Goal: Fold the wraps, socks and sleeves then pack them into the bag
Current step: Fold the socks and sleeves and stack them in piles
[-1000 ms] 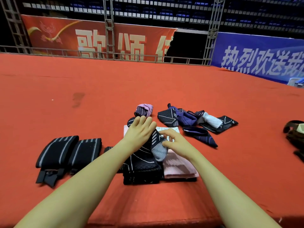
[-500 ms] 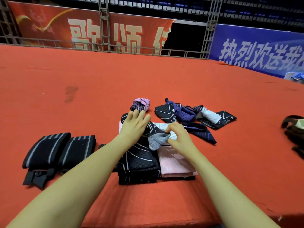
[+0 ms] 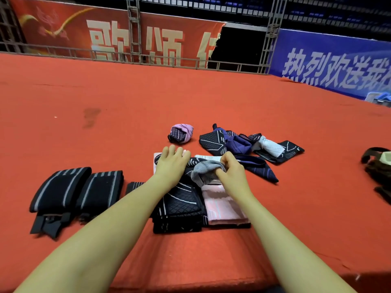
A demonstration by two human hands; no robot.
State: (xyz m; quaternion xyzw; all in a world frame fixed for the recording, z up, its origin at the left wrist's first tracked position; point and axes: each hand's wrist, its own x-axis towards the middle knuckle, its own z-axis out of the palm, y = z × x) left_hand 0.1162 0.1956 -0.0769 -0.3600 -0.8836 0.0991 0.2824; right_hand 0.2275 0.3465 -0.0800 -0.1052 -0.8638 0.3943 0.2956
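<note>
Red carpet underfoot. Dark sock runs lengthwise away from body; left hand presses flat on its far end, right hand beside it apparently pinches the grey cuff.

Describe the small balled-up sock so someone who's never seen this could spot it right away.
Start at the red carpet and find the two hands working mid-floor. Just beyond the left hand lies the balled sock, left of the loose sock pile. It alone is rolled into a round bundle, pink outside with dark patterned fabric tucked in; its neighbours lie flat.
</note>
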